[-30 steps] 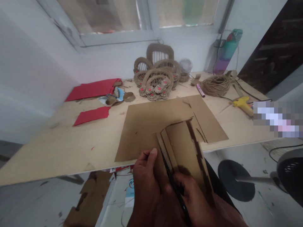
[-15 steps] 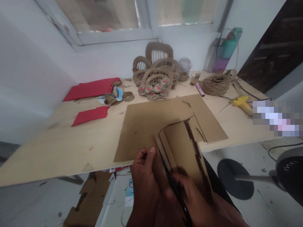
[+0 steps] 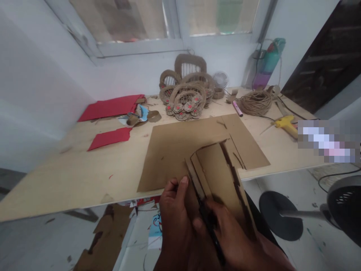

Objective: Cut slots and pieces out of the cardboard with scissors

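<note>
- Left hand (image 3: 175, 216) is clamping the near edge of a cut cardboard piece (image 3: 221, 177): the fingers are curled under and the thumb is lying straight up along the edge.
- Right hand (image 3: 229, 239) is wrapping tightly around a black cutting tool (image 3: 210, 229). Whether it is a knife or scissors cannot be told, as the working end is lying against the card.
- The tool is running up a narrow folded or scored strip on the piece's left side, right between the two hands.
- The cardboard piece is tilting up and away from the hands, overhanging the near edge of the worktop (image 3: 84, 177), with its far end resting over a large cardboard sheet (image 3: 180, 146).
- Step in hand, as judged: a cut or score is being made along that strip, and it looks only partly run.
- A further stroke would be calling for the left thumb to stay clear of the tool's line and for the piece to be held stiff.
- Beyond the hands, well apart, jute-wrapped basket frames (image 3: 187, 94) are sitting against the wall.
- Further right of them are a jute twine coil (image 3: 255, 102) and a yellow glue gun (image 3: 286, 123).
- Left of the left hand and further off, red paper sheets (image 3: 109, 137) are lying flat on the worktop.
</note>
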{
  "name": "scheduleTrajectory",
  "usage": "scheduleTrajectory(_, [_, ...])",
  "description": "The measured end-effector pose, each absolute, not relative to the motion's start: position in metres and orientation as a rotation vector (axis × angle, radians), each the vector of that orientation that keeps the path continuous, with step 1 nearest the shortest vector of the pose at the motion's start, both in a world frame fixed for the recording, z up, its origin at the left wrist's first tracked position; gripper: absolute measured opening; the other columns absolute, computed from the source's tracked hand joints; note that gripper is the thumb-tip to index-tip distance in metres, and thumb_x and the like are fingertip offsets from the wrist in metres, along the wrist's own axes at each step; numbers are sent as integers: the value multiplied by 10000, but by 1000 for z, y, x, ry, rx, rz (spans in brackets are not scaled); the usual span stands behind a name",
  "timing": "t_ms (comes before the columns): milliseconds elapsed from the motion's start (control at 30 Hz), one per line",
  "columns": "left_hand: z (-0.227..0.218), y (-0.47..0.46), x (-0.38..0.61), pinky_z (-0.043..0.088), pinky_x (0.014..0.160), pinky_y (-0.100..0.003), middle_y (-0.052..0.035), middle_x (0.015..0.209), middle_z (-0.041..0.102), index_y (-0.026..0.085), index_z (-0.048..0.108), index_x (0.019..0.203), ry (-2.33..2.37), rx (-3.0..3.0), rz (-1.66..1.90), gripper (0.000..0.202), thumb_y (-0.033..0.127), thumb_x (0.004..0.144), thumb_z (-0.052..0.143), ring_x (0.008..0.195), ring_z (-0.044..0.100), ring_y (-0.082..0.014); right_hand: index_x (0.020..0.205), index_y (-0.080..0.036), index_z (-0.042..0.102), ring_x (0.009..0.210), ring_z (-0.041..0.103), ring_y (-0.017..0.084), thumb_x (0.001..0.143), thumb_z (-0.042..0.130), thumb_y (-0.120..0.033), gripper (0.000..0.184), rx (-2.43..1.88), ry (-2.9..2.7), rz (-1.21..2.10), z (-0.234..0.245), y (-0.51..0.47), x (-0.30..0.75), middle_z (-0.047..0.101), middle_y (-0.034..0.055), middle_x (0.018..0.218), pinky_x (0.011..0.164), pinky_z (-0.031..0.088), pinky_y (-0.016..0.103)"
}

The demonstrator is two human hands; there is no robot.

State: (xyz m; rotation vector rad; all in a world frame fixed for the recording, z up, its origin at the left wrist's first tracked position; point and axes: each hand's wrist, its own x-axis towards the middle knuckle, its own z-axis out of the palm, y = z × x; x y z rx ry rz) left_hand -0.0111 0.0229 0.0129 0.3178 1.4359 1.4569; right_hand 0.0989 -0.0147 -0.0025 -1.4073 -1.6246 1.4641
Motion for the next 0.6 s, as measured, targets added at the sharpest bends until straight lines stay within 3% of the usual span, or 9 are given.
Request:
scheduleTrajectory(133, [10, 21, -14, 441, 438, -209, 33, 554, 638, 191, 498, 649, 1418, 343, 1445, 283, 316, 594, 745, 452, 573, -119, 808, -180, 558, 652, 582, 178, 843, 566, -444, 267, -1561, -1754, 1358, 5, -13, 97, 649, 38, 725, 561, 380, 254])
scheduleTrajectory(333, [17, 18, -12, 447, 443, -209, 29, 558, 645, 196, 486, 659, 1431, 290, 1450, 279, 281, 579, 740, 455, 575, -123, 839, -165, 611, 704, 633, 223, 855, 537, -435, 281, -1608, -1798, 1276, 10, -11, 93, 704, 87, 785, 598, 395, 284])
scheduleTrajectory(600, [18, 17, -8, 431, 427, -195, 38, 551, 632, 194, 490, 677, 1417, 245, 1469, 254, 260, 603, 724, 457, 577, -120, 764, -167, 624, 608, 620, 198, 846, 541, -447, 303, -1588, -1792, 1227, 2, -13, 95, 703, 67, 695, 527, 341, 264])
